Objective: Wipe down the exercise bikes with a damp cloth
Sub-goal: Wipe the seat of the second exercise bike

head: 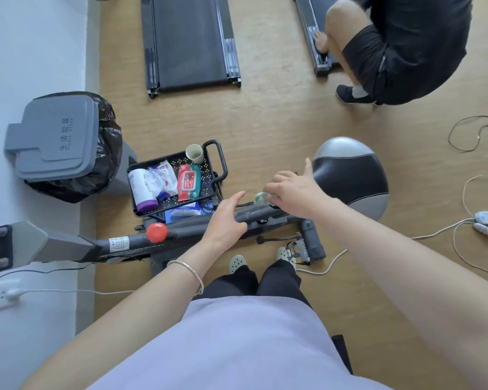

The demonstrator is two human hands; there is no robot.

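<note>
Black bike frame (265, 213) under your hands: your left hand (226, 218) rests flat on the tube, fingers loose; your right hand (289, 192) pinches a pale cloth (261, 197) against it, beside the saddle (352, 175).

The oval padded bike saddle (352, 175) is black across its middle with silver-grey caps at its far and near ends. The tubular metal bike frame (181, 235) is dark grey and carries a round orange-red plastic knob (156, 232). On the far side, the perforated black metal cart tray (209, 175) shows a small flower-like cut-out pattern and holds a red and green wet-wipe packet (188, 182). At left, the grey plastic bin lid (54, 139) sits over a glossy black bag. The plank floor (279, 116) is light wood-grain tan.
</note>
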